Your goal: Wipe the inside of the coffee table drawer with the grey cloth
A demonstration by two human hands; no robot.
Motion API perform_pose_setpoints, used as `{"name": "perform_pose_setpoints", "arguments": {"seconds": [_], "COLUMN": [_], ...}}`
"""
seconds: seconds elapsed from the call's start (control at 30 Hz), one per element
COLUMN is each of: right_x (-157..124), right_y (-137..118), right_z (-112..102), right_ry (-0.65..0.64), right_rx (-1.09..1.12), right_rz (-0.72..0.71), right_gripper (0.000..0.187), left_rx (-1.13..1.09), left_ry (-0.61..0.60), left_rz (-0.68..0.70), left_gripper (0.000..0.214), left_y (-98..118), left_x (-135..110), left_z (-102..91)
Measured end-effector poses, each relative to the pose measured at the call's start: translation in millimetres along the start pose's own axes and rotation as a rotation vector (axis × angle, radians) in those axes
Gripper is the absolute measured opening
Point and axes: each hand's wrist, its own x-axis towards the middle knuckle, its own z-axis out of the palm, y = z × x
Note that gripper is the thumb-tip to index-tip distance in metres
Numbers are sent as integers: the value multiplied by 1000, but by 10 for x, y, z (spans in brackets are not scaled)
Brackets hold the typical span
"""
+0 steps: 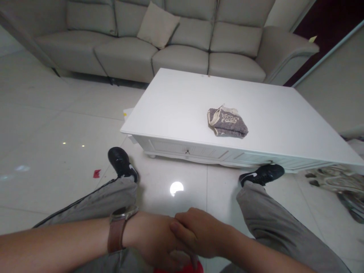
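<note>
My left hand (159,237) reaches in from the left, with a brown-strapped watch (117,231) on its wrist. Over its fingers and knuckle side lies my right hand (203,231), clasping it with the thumb on top. The left fingers hang loosely downward and are partly covered. No object shows in either hand. Just below them, a red surface (192,267) peeks up at the bottom edge; its kind cannot be made out. Ahead, a folded grey-brown cloth (229,123) with a cream pattern lies on the white coffee table (170,102), apart from both hands.
Drawers with small knobs (187,152) face me. Black shoes (121,161) rest on the tiled floor at either side, near a red scrap (97,173). Behind the table stands a grey sofa (182,60) with a beige cushion (157,25). Assorted items (338,180) lie at right.
</note>
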Motion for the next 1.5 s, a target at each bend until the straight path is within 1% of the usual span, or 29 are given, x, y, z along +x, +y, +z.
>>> {"name": "perform_pose_setpoints", "arguments": {"seconds": [0.17,0.43,0.67,0.8,0.97,1.2,1.37,1.5], "right_x": [-10,-15,-24,-30,-34,-32,-38,-38], "right_y": [-27,6,6,2,2,0,6,8], "right_z": [-34,-8,-20,-31,-26,-14,-20,-23], "right_ry": [-6,-3,4,16,17,12,14,11], "right_rx": [4,23,13,16,11,-2,-1,23], "right_rz": [-2,-12,-21,-29,-27,-21,-24,-28], "right_gripper": [67,67,66,66,64,63,60,62], "left_rx": [-4,19,-25,-12,10,11,1,-2], "left_ry": [43,60,41,58,42,50,36,46], "left_rz": [33,53,49,40,32,20,39,47], "left_gripper": [45,44,42,41,43,41,42,42], "left_y": [30,8,24,32,41,38,31,18], "left_x": [-12,-1,5,1,0,3,-2,1], "left_z": [-12,0,-23,-21,-28,-22,-26,-21]}}
